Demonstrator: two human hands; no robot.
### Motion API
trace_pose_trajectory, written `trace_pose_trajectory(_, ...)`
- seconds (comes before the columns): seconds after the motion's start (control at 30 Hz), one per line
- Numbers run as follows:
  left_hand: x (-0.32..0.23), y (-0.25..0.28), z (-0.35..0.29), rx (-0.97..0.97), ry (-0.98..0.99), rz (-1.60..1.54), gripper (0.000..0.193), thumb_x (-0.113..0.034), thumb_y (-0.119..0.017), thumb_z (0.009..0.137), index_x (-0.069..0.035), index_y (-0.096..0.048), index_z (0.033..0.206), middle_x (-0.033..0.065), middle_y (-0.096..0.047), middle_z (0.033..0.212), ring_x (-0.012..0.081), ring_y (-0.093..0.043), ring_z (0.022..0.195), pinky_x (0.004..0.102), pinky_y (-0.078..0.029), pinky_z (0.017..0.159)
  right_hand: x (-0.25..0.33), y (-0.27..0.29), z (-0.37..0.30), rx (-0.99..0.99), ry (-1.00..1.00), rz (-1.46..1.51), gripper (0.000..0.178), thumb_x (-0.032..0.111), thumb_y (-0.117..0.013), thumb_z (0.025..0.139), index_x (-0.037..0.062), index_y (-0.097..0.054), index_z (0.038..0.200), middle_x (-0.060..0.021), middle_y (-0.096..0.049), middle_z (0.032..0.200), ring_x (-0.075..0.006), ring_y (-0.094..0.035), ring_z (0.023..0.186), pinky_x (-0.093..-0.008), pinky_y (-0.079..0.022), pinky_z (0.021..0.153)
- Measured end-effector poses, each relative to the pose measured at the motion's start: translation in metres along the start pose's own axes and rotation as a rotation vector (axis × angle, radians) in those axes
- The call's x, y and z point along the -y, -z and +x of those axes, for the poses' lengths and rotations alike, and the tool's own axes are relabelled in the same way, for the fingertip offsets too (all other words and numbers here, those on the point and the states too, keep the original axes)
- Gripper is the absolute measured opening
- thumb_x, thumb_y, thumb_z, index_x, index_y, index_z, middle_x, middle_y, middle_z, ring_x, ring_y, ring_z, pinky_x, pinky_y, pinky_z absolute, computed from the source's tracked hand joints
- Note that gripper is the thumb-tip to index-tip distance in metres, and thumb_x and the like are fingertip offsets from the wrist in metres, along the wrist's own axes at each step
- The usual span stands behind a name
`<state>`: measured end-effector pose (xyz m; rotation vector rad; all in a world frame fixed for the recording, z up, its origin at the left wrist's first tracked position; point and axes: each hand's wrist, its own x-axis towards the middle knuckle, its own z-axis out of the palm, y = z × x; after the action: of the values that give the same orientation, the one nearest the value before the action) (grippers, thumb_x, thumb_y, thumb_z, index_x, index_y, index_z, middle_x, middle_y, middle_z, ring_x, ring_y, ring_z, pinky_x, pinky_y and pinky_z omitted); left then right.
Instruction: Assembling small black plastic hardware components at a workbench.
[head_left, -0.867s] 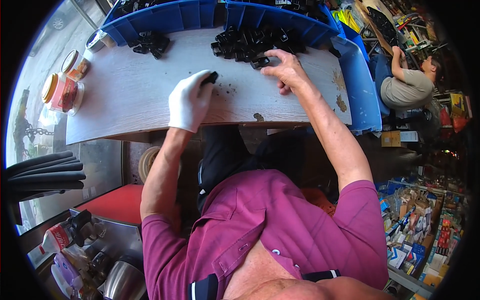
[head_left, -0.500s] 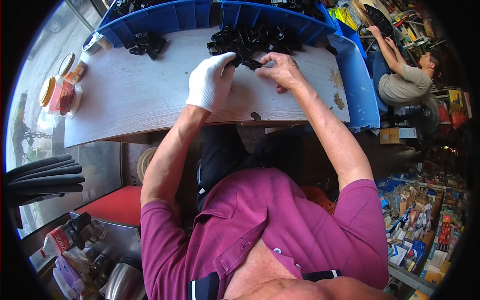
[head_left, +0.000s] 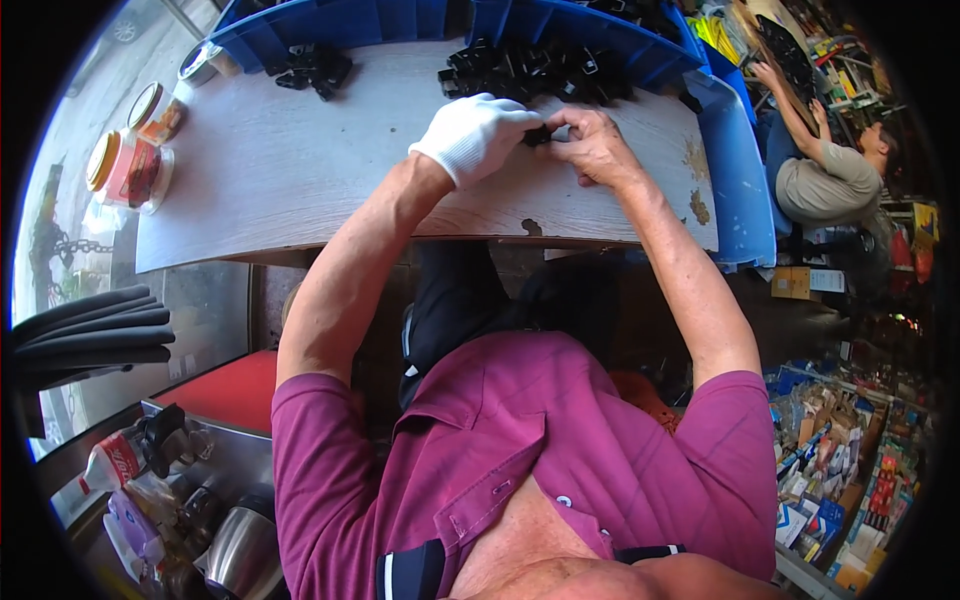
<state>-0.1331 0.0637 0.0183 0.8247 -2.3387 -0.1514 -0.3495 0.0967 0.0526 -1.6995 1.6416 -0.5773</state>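
My left hand (head_left: 474,138), in a white knit glove, and my bare right hand (head_left: 592,147) meet above the table near its back. Between their fingertips is a small black plastic part (head_left: 537,135), mostly covered by the fingers, so its exact kind does not show. Both hands are closed on it, the gloved one from the left and the bare one from the right. Just beyond them lies a pile of similar black parts (head_left: 530,72). A smaller heap of black parts (head_left: 310,70) rests farther left.
Blue bins (head_left: 340,32) line the back of the wooden table (head_left: 300,170); another blue bin (head_left: 738,170) stands at its right end. Lidded jars (head_left: 130,170) sit at the left edge. At far right, another person (head_left: 830,185) reaches toward shelves.
My gloved left hand has turned and moved right, closing up to my right hand. The black part is now between both hands' fingertips. The whole view has shifted slightly.
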Motion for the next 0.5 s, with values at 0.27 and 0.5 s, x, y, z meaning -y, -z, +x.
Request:
trace_pose_trajectory(0.27, -0.006, -0.007, -0.011, -0.034, -0.132, 0.012, 0.031, -0.014, -0.066, 0.088, -0.014, -0.074, 0.118, 0.0045, -0.074, 0.109, 0.0296, -0.070, 0.099, 0.0421, -0.059, 0.082, -0.001, 0.000, -0.001, 0.045, 0.003, -0.011, 0.030, 0.016, -0.073, 0.084, 0.0108, -0.074, 0.114, -0.0004, -0.056, 0.061, -0.0107, -0.052, 0.046, -0.0259, -0.045, 0.045)
trace_pose_trajectory(0.5, -0.026, -0.005, -0.020, -0.058, -0.059, 0.114, 0.032, -0.016, -0.064, 0.088, -0.011, -0.072, 0.119, 0.0080, -0.074, 0.113, 0.0308, -0.069, 0.104, 0.0449, -0.055, 0.089, 0.007, -0.002, -0.002, 0.039, 0.000, -0.028, 0.030, 0.006, -0.073, 0.081, 0.0073, -0.072, 0.111, 0.0049, -0.047, 0.055, -0.0070, -0.045, 0.040, -0.0250, -0.040, 0.037)
